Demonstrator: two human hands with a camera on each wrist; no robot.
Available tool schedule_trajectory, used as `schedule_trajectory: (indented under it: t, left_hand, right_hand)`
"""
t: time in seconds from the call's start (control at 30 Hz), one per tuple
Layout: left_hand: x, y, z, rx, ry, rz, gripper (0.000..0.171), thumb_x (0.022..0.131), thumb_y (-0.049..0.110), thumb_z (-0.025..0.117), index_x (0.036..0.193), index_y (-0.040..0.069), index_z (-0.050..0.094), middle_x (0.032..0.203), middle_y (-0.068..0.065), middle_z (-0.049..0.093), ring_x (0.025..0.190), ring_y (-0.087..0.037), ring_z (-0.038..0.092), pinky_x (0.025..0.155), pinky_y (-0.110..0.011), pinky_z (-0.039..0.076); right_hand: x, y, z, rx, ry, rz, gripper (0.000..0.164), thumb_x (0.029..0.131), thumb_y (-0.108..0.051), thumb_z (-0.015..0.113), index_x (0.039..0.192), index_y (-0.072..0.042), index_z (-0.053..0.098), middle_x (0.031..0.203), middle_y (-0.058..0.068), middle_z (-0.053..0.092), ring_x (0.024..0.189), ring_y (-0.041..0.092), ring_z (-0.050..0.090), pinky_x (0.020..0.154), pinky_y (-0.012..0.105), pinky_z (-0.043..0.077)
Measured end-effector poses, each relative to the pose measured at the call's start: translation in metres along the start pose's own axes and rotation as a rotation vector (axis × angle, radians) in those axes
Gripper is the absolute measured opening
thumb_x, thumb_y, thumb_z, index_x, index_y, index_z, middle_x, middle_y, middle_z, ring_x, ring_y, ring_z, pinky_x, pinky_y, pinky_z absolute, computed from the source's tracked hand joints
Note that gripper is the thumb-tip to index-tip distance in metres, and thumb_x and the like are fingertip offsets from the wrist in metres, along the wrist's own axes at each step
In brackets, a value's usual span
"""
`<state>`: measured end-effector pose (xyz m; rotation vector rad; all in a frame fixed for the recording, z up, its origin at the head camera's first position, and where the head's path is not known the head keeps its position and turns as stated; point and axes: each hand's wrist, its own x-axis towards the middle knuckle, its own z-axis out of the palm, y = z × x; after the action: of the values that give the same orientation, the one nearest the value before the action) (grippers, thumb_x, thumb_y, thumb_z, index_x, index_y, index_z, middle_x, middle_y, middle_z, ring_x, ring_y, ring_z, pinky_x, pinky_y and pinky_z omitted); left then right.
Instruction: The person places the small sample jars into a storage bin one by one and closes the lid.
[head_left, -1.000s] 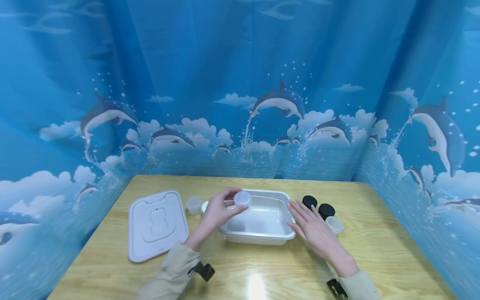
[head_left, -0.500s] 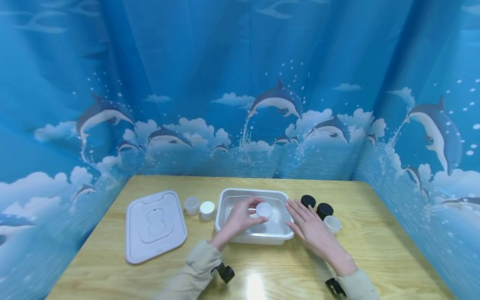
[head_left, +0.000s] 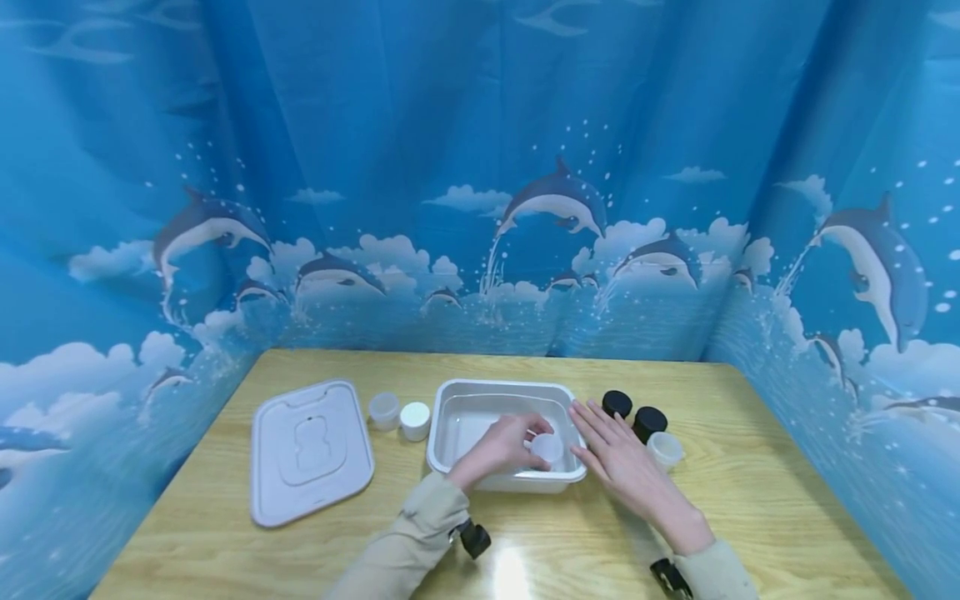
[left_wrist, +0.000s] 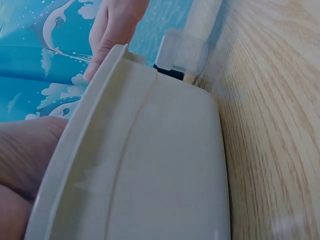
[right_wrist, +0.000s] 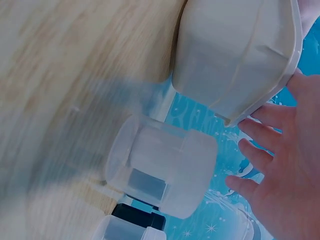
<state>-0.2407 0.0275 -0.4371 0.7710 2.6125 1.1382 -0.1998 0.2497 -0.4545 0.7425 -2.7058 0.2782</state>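
My left hand (head_left: 501, 448) reaches over the near rim into a white rectangular plastic box (head_left: 465, 421), fingers and thumb around a small translucent jar (head_left: 547, 448). That jar sits low in the box's near right corner. My right hand (head_left: 626, 457) lies with straight fingers against the box's right rim. In the right wrist view its fingertips (right_wrist: 248, 125) are right at the rim, with a translucent jar (right_wrist: 165, 167) beside them. The left wrist view shows mostly the box's outer wall (left_wrist: 165, 155); there the held jar is hidden.
Left of the box stand a white-topped jar (head_left: 415, 421) and a translucent jar (head_left: 385, 411), beside a flat grey-white lid (head_left: 315, 483). To the right are two black-topped jars (head_left: 617, 404) and another translucent jar (head_left: 665, 448). A dolphin-print curtain (head_left: 420, 167) hangs behind the wooden table (head_left: 757, 483).
My left hand has carried the translucent jar rightward and down into the box's near right corner, uncovering the white-topped jar. The right hand has stayed at the rim.
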Motion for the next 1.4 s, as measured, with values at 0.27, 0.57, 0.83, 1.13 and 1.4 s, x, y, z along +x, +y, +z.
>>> schedule_trajectory:
  t: [0.27, 0.57, 0.83, 1.13, 1.4]
  left_hand:
    - [0.000, 0.002, 0.001, 0.011, -0.104, -0.008, 0.029, 0.086, 0.022, 0.082, 0.110, 0.011, 0.071, 0.110, -0.004, 0.074, 0.103, -0.018, 0.069, 0.090, -0.026, 0.054]
    - [-0.001, 0.002, -0.002, 0.001, -0.120, 0.010, 0.024, 0.097, 0.029, 0.069, 0.112, 0.010, 0.074, 0.108, -0.003, 0.075, 0.099, -0.013, 0.068, 0.090, -0.025, 0.054]
    - [-0.003, -0.004, -0.017, -0.106, 0.015, 0.097, 0.027, 0.102, 0.023, 0.063, 0.121, 0.007, 0.071, 0.117, -0.007, 0.073, 0.106, -0.022, 0.070, 0.089, -0.024, 0.056]
    - [-0.022, -0.015, -0.045, -0.320, 0.211, 0.097, 0.030, 0.105, 0.022, 0.058, 0.128, 0.004, 0.065, 0.122, -0.012, 0.069, 0.106, -0.030, 0.069, 0.086, -0.035, 0.061]
    - [-0.041, -0.039, -0.072, -0.449, 0.448, 0.092, 0.031, 0.102, 0.012, 0.061, 0.129, 0.000, 0.063, 0.124, -0.017, 0.069, 0.111, -0.030, 0.069, 0.089, -0.028, 0.060]
  right_hand:
    - [0.000, -0.002, -0.001, 0.002, 0.000, -0.001, 0.058, 0.103, -0.031, 0.057, 0.152, -0.003, 0.045, 0.158, 0.013, 0.042, 0.147, 0.036, 0.035, 0.118, 0.061, 0.031]
    - [0.000, -0.003, -0.003, -0.002, -0.001, -0.011, 0.058, 0.103, -0.032, 0.058, 0.151, -0.002, 0.045, 0.158, 0.014, 0.041, 0.147, 0.036, 0.035, 0.117, 0.062, 0.030]
    - [0.000, -0.003, -0.002, 0.025, 0.008, -0.006, 0.055, 0.104, -0.029, 0.057, 0.151, -0.003, 0.046, 0.158, 0.013, 0.042, 0.148, 0.036, 0.034, 0.117, 0.063, 0.030]
    - [-0.002, -0.004, 0.001, 0.026, -0.007, 0.031, 0.055, 0.106, -0.032, 0.053, 0.154, -0.007, 0.043, 0.161, 0.009, 0.038, 0.148, 0.035, 0.034, 0.118, 0.064, 0.027]
    - [-0.001, -0.004, -0.001, 0.021, -0.022, 0.034, 0.056, 0.106, -0.032, 0.052, 0.154, -0.005, 0.042, 0.161, 0.010, 0.038, 0.148, 0.035, 0.034, 0.119, 0.063, 0.026]
